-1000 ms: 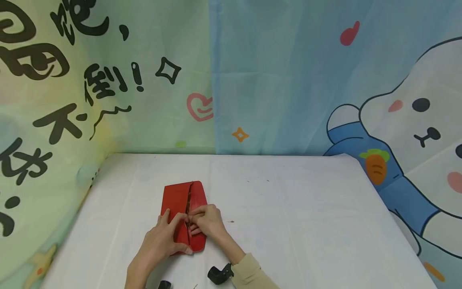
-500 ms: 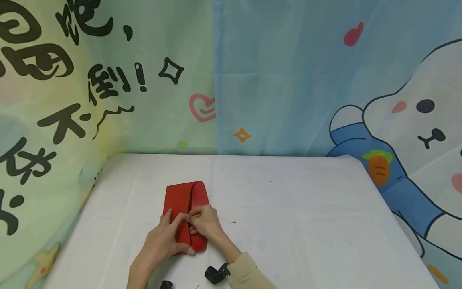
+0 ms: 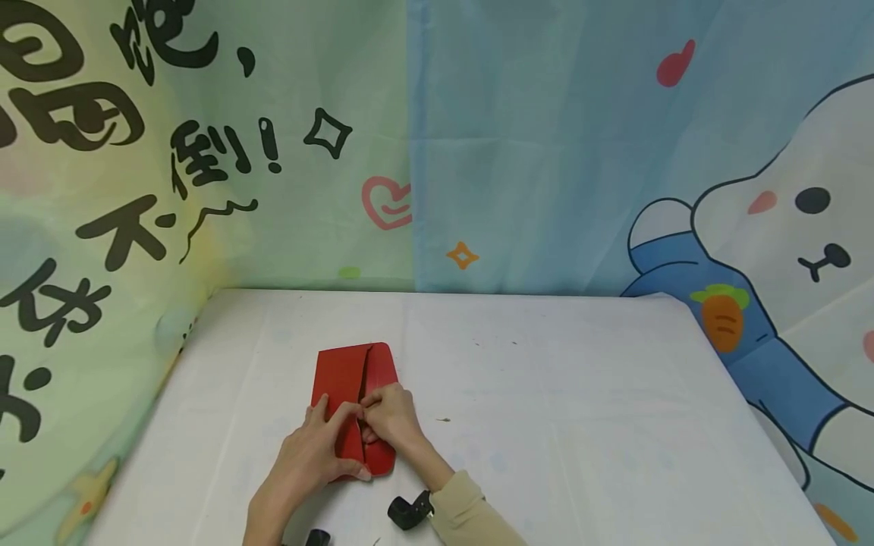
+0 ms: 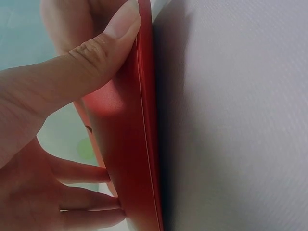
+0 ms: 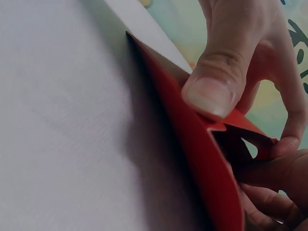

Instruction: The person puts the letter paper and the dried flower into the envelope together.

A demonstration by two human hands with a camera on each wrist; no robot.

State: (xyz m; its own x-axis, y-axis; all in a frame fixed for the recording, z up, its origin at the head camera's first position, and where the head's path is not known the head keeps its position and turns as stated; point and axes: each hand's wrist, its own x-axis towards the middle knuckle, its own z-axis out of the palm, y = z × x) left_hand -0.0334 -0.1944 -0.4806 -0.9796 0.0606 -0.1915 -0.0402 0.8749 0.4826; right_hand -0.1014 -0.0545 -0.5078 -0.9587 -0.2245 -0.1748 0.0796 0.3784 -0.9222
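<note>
A red envelope [image 3: 339,371] lies on the white table, its flap [image 3: 380,368] unfolded to the right. My left hand [image 3: 309,453] grips it, the thumb at its near edge and the fingers spread over its front. The right hand [image 3: 392,415] has curled fingers at the envelope's mouth, beside the left index fingertip, and seems to pinch the mouth's edge. In the right wrist view the red paper [image 5: 192,139] gapes into a dark opening near the right fingers [image 5: 276,173]. Whatever is inside cannot be seen. The left thumb [image 4: 113,41] presses the envelope's edge in the left wrist view.
White cloth covers the table [image 3: 580,409]. A small brown scrap [image 3: 444,419] lies right of the envelope. Black wrist cameras sit by the right cuff [image 3: 410,512] and at the bottom edge. A printed curtain [image 3: 512,152] hangs behind and on the left.
The whole head view shifts slightly, so everything sits a bit further right. The envelope's opening looks narrower than a second ago; both hands stay on the envelope.
</note>
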